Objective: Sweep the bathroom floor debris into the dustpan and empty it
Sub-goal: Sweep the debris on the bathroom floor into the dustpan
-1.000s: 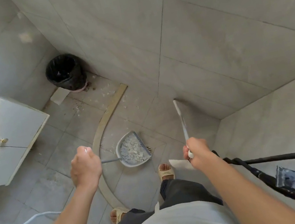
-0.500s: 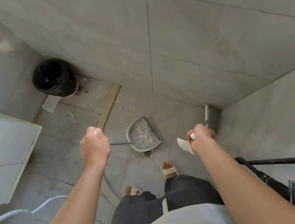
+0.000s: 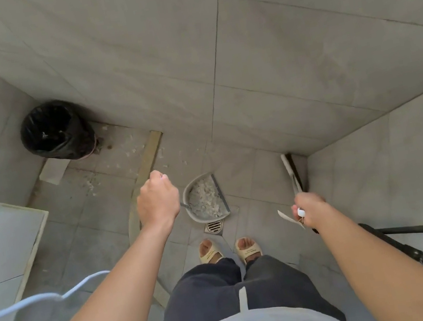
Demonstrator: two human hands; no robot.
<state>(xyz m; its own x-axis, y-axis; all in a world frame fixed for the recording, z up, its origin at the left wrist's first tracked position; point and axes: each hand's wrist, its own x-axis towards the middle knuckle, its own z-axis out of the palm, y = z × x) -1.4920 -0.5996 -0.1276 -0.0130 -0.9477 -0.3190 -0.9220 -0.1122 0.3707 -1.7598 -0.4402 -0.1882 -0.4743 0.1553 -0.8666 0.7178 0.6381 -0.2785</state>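
One grey dustpan (image 3: 205, 198), full of pale debris (image 3: 203, 196), flakes heaped across the pan; it sits low over the floor (image 3: 100, 208) just above a round drain (image 3: 214, 227), touching the floor or not, cannot tell. Left hand (image 3: 157, 201) makes a closed grip round the dustpan's thin handle, knuckles up. Right hand (image 3: 309, 211) has a closed grip on the top of one broom (image 3: 292, 174), white cap showing at the fist, a white tag hanging beside it; broom head stands in the wall corner. One bin (image 3: 56, 131) with black liner stands by the far wall, well apart from the dustpan; inside looks dark, contents too small to tell. More loose flakes scattered on the floor between bin and a tan curved strip (image 3: 147, 157). One white sheet (image 3: 54, 170) lies just beside the bin. Two feet in sandals near the drain. One white cabinet (image 3: 2, 245) at left.
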